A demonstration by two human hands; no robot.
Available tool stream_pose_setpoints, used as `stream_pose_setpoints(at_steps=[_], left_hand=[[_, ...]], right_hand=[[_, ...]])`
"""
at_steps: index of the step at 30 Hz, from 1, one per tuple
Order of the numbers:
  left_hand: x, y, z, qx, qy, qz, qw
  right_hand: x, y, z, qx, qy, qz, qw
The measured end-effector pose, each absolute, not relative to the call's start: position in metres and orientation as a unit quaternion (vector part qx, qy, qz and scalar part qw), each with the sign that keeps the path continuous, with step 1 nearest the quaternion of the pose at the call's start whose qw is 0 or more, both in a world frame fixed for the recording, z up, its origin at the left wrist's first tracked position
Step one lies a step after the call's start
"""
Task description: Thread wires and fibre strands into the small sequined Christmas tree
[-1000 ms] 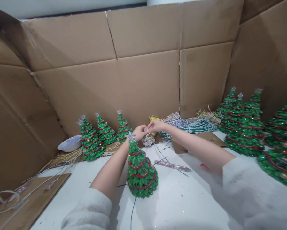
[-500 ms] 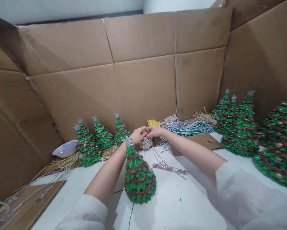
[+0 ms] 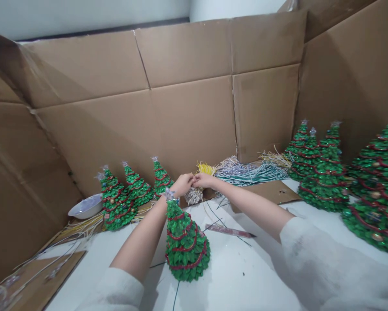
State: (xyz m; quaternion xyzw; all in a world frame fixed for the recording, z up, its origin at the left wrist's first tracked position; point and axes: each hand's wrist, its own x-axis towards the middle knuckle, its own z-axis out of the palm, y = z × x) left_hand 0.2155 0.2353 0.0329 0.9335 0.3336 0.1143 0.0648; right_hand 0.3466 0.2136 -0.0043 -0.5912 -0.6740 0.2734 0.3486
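Note:
My left hand [image 3: 182,184] and my right hand [image 3: 203,180] meet far out over the white table [image 3: 246,276], fingers pinched together on something too small to make out. They hover just above a pale bundle of beaded stems [image 3: 195,196], with a yellow bundle [image 3: 205,168] behind it. A small green Christmas tree [image 3: 186,242] with red garland and a silver star stands close between my forearms. A thin dark wire [image 3: 177,293] runs out from under it.
Three small trees [image 3: 129,194] and a white bowl [image 3: 85,206] stand at the back left. Larger trees [image 3: 330,172] crowd the right side. Bundles of coloured wires [image 3: 250,170] lie by the cardboard wall [image 3: 187,108]. A pinkish strip [image 3: 229,231] lies mid-table.
The view has shifted slightly right and down, so everything sits a little further left. My hands stay pinched together at the same spot over the bundles.

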Motion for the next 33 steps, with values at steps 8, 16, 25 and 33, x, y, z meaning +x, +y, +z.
stream_pose_setpoints(at_steps=[8, 16, 25, 33], left_hand=[[0.216, 0.235, 0.035, 0.942, 0.314, 0.103, 0.058], [0.216, 0.234, 0.040, 0.939, 0.322, 0.114, 0.042], [0.214, 0.231, 0.055, 0.937, 0.328, 0.118, 0.032], [0.214, 0.225, 0.070, 0.941, 0.325, 0.088, 0.016]], right_hand=[[0.348, 0.218, 0.003, -0.593, -0.693, 0.300, 0.279], [0.349, 0.219, -0.005, -0.594, -0.698, 0.277, 0.288], [0.355, 0.212, -0.011, -0.597, -0.703, 0.255, 0.291], [0.356, 0.210, -0.016, -0.598, -0.705, 0.244, 0.293]])
